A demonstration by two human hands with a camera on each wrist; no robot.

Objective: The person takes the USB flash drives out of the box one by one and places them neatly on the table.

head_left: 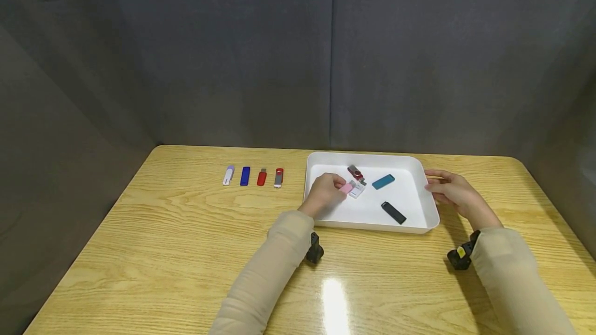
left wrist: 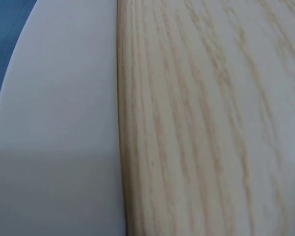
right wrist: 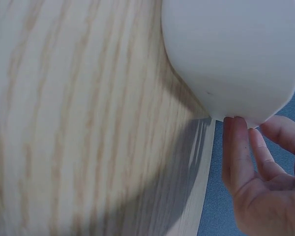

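In the head view, my left hand [head_left: 325,193] reaches over the left part of a white tray [head_left: 335,216] and pinches a pink USB stick [head_left: 346,187]. Right by that stick lies a white USB stick [head_left: 357,191]. A dark red swivel USB stick [head_left: 356,172], a teal one [head_left: 383,182] and a black one [head_left: 393,212] also lie in the tray. My right hand [head_left: 453,193] touches the tray's right side. The right wrist view shows its fingertips [right wrist: 240,123] against the outer wall, fingers fairly straight. No left fingers appear in the left wrist view.
Left of the tray, a spaced row on the wooden table [head_left: 186,252] holds a white-and-lilac USB stick [head_left: 228,175], a blue one [head_left: 244,176], a red one [head_left: 262,177] and a red-and-silver swivel one [head_left: 278,178]. A dark curtain [head_left: 233,66] hangs behind.
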